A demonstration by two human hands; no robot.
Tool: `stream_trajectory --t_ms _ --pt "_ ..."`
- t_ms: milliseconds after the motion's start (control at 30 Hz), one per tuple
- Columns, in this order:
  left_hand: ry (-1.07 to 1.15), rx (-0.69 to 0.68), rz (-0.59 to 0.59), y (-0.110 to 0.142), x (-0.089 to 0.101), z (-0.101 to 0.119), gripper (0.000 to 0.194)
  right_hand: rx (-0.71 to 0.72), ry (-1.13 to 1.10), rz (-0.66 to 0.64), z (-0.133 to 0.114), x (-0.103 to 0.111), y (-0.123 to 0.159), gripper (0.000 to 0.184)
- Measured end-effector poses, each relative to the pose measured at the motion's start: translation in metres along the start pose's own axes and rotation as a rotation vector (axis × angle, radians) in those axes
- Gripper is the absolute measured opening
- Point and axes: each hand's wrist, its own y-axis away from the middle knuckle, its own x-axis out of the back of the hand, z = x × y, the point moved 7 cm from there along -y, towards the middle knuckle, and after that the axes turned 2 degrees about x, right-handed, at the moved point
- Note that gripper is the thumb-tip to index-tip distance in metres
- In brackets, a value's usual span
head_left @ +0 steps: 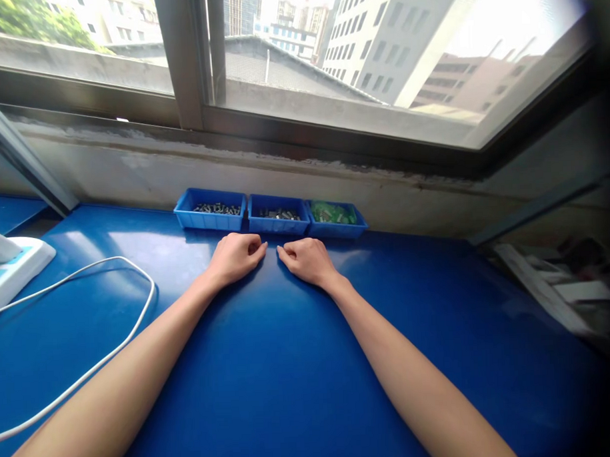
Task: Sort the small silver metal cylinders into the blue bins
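My left hand [237, 256] rests on the blue tabletop [270, 376], curled into a loose fist with the thumb pointing right. A small gap shows between thumb and fingers, and I see nothing in it. Facing it a short way off is my right hand [307, 258], also curled closed, with no object visible. Just beyond the hands, three blue bins stand in a row. Small dark metal pieces lie in the left bin [209, 222], and grey metal parts in the middle bin [277, 226]. Green plastic wrapping fills much of the right bin [339, 232]. Neither hand touches a bin.
A white cable [151, 287] loops across the table at left, near a white power strip [16, 272]. Behind the bins runs a low wall [133, 168] under a window frame [186, 66]. Blurred whitish items [562, 286] sit at the far right.
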Motion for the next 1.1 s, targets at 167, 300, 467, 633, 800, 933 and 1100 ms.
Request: stream_trajectory --t_ms 167,300,467,633,800,933,1100 --pt "0.006 0.0 -0.001 0.0 0.0 0.001 0.04 -0.002 0.01 0.002 -0.001 0.001 0.0 0.042" --pt "0.003 0.005 -0.005 0.0 0.0 0.001 0.04 0.0 0.016 -0.003 -0.001 0.001 0.0 0.041" --pt "-0.005 0.001 0.002 0.0 0.0 0.0 0.04 -0.009 0.032 -0.002 -0.001 0.001 0.001 0.04" --pt "0.001 -0.001 0.01 0.0 0.0 -0.002 0.04 -0.008 0.03 -0.003 0.0 -0.001 0.001 0.04" --pt "0.009 -0.002 0.013 0.0 0.0 -0.002 0.041 0.026 0.019 0.024 -0.001 -0.001 0.002 0.038" --pt "0.005 -0.009 0.004 0.0 -0.001 -0.002 0.04 0.025 0.062 0.307 -0.005 0.022 0.006 0.028" --pt "-0.034 -0.152 0.228 0.003 0.013 0.012 0.026 -0.013 0.182 0.478 -0.004 0.034 0.009 0.035"
